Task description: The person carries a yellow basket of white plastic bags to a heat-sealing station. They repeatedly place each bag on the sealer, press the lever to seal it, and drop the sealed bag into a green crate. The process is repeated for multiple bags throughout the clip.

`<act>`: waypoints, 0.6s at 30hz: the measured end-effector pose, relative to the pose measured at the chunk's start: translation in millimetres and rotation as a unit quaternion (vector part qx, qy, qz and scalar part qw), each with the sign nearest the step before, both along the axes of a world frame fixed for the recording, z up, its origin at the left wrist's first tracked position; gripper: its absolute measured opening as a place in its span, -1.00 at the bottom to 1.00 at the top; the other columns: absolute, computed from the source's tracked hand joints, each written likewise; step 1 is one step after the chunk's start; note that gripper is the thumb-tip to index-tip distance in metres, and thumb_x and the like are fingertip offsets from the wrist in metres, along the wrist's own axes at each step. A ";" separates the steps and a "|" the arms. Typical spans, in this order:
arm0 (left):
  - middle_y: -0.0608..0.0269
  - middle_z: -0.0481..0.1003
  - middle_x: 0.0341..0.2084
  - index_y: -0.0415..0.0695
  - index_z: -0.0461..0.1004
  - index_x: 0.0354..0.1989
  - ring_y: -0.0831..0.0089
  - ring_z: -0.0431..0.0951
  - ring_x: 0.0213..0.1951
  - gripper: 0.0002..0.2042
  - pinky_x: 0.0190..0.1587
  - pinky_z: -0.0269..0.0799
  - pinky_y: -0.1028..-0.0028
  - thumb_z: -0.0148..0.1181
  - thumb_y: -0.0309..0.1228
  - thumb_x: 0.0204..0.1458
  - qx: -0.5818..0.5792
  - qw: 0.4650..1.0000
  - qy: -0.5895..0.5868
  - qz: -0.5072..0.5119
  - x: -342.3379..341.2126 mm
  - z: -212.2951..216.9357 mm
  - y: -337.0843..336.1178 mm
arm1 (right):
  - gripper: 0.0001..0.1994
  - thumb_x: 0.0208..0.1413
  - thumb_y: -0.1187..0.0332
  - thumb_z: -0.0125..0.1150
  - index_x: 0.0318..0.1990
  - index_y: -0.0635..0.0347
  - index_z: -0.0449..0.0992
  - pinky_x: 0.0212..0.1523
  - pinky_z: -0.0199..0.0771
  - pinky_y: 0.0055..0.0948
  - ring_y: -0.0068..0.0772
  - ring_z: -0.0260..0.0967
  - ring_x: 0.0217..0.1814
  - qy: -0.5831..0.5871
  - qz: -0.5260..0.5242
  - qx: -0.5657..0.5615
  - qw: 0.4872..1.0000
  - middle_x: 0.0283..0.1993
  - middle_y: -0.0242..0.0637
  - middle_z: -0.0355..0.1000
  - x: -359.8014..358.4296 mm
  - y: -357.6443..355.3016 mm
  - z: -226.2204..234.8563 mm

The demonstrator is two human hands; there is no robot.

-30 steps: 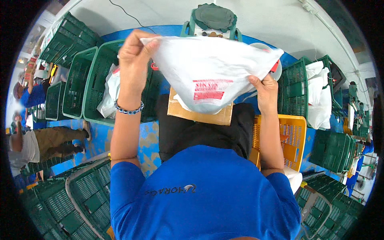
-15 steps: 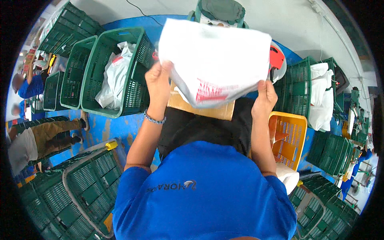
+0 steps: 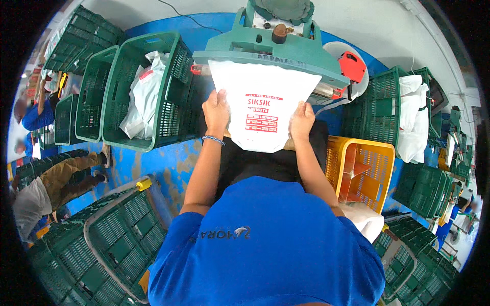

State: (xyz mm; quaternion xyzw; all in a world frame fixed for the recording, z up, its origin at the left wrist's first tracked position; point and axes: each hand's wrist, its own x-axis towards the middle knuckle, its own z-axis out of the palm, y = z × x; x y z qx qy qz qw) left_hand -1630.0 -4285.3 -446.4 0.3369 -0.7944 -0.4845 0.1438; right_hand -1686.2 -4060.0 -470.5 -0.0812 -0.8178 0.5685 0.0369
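Head view: white, red-printed plastic bag [image 3: 262,106] was gripped by left hand [image 3: 216,111] and right hand [image 3: 302,122] near green, wide-barred machine [image 3: 301,52].

At the white bag's [image 3: 239,120] left edge, the left hand [image 3: 215,111] pinches with thumb and fingers; the right hand [image 3: 302,120] grips its right edge, slightly lower. The left forearm [image 3: 203,171] and right forearm [image 3: 317,171] converge toward it, elbows wider apart than wrists.

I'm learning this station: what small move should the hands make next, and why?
Perhaps ease the left hand and right hand slightly apart so the white bag sits taut: they pinch its opposite sides, and its top edge lies along the green machine.
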 end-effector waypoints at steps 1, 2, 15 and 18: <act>-0.23 0.40 -0.61 -0.35 0.43 -0.38 -0.11 0.43 -0.55 -0.72 -0.44 0.32 0.20 -0.01 -0.32 0.15 0.023 0.999 0.029 0.008 1.5 -12.5 -2.0 | -0.73 0.26 0.33 -0.10 -0.38 0.38 0.36 -0.35 0.27 -0.43 -0.49 0.19 -0.46 -0.017 0.004 -0.009 1.000 -0.53 -0.28 0.30 1.1 -3.3 -12.2; -0.23 0.39 -0.63 -0.36 0.43 -0.39 -0.10 0.40 -0.58 -0.71 -0.45 0.32 0.20 -0.01 -0.31 0.15 0.063 0.998 0.019 0.012 3.2 -21.7 -3.1 | -0.72 0.26 0.32 -0.10 -0.39 0.38 0.35 -0.36 0.26 -0.44 -0.51 0.16 -0.47 -0.058 -0.009 -0.011 0.998 -0.55 -0.31 0.28 3.0 -4.9 -21.7; 0.30 0.53 -0.37 -0.31 0.50 -0.25 0.59 0.51 -0.38 -0.84 -0.30 0.40 0.61 0.13 -0.47 0.08 0.304 0.931 0.182 -0.090 -8.3 28.2 -32.8 | -0.69 0.09 0.22 0.18 -0.34 0.40 0.44 -0.39 0.29 -0.48 -0.58 0.24 -0.45 0.060 0.080 -0.082 0.992 -0.51 -0.28 0.39 -30.3 29.6 25.5; 0.30 0.53 -0.41 -0.29 0.51 -0.32 0.60 0.50 -0.42 -0.86 -0.34 0.40 0.62 0.17 -0.44 0.06 0.308 0.923 0.223 -0.060 -28.1 50.0 -45.1 | -0.69 0.06 0.23 0.22 -0.39 0.40 0.47 -0.45 0.22 -0.54 -0.65 0.15 -0.50 0.060 0.076 -0.149 0.984 -0.56 -0.38 0.35 -50.0 26.0 44.5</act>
